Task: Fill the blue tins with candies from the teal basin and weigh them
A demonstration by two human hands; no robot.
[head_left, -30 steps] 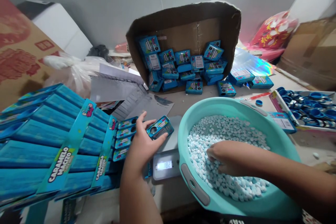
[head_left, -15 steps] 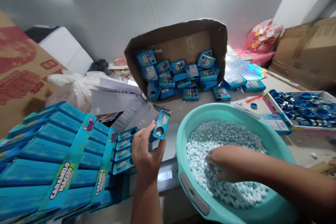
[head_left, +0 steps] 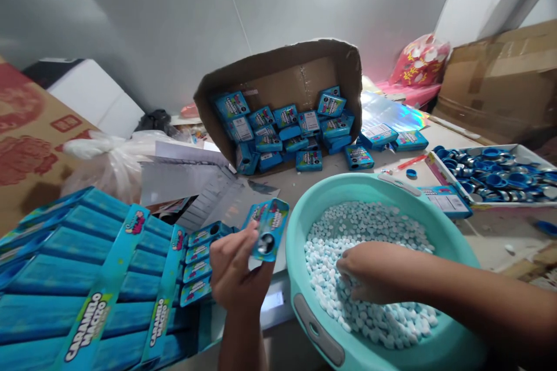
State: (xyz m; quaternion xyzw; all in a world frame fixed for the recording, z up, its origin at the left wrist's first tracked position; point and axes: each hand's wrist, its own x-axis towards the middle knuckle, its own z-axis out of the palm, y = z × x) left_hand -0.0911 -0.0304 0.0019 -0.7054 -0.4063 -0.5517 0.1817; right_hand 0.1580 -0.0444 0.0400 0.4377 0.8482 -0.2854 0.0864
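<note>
My left hand (head_left: 237,269) is closed around a small blue candy box (head_left: 271,231), held tilted with a round opening at its near end. Something pale and shiny shows inside that opening. My right hand (head_left: 363,271) reaches into a turquoise basin (head_left: 300,226) and touches the small pale-blue and white candies (head_left: 391,322) in it. Its fingers are curled down into the pile, and their tips are partly hidden. Just left of my left hand, several blue candy boxes (head_left: 196,269) stand in a row.
Display cartons (head_left: 82,284) fill the left. A cardboard box (head_left: 278,78) on its side holds more candy boxes. At right lies a tray of blue caps (head_left: 496,177). A scale (head_left: 274,301) sits beside the basin. A large carton (head_left: 500,81) stands at the back right.
My left hand has lowered slightly and turned the candy box, so its opening faces me more. My right hand stays among the candies. The whole view has shifted a little.
</note>
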